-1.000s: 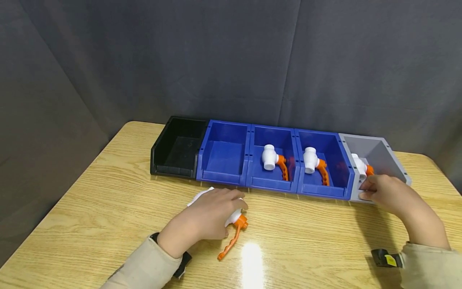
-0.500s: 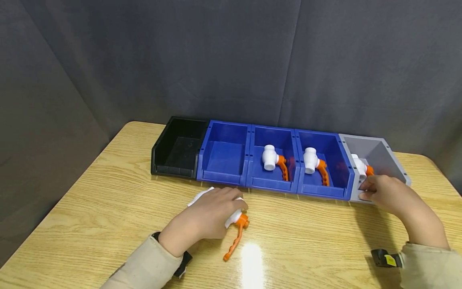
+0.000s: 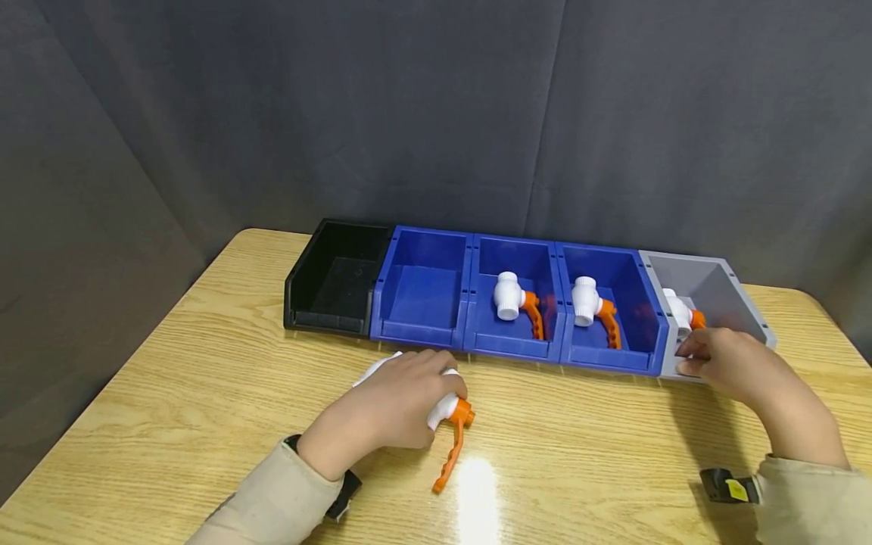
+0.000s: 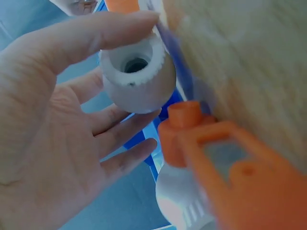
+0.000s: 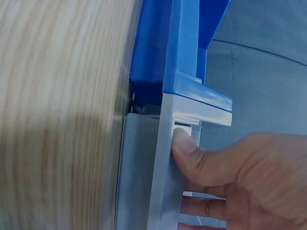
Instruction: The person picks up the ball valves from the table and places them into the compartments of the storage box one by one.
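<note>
In the head view my left hand (image 3: 391,397) holds a white ball valve (image 3: 443,410) with an orange handle (image 3: 450,458) just above the wooden table or on it; I cannot tell which. The left wrist view shows the thumb and fingers around its white ribbed end (image 4: 139,76). A second white valve (image 3: 375,369) pokes out past the left side of that hand; its orange handle (image 4: 230,158) shows large in the left wrist view. My right hand (image 3: 742,367) pinches the front wall of the grey bin (image 5: 163,191), thumb outside, fingers inside. Another valve (image 3: 677,310) lies in that bin.
Along the back of the table (image 3: 579,446) stand a black bin (image 3: 347,284), several blue bins (image 3: 425,295) and the grey one, side by side. Two blue bins each contain a valve (image 3: 507,297). A dark curtain (image 3: 409,113) hangs behind.
The held valve has shifted slightly to the right, and its orange handle has moved right with it. My right hand stays at the grey bin's front wall.
</note>
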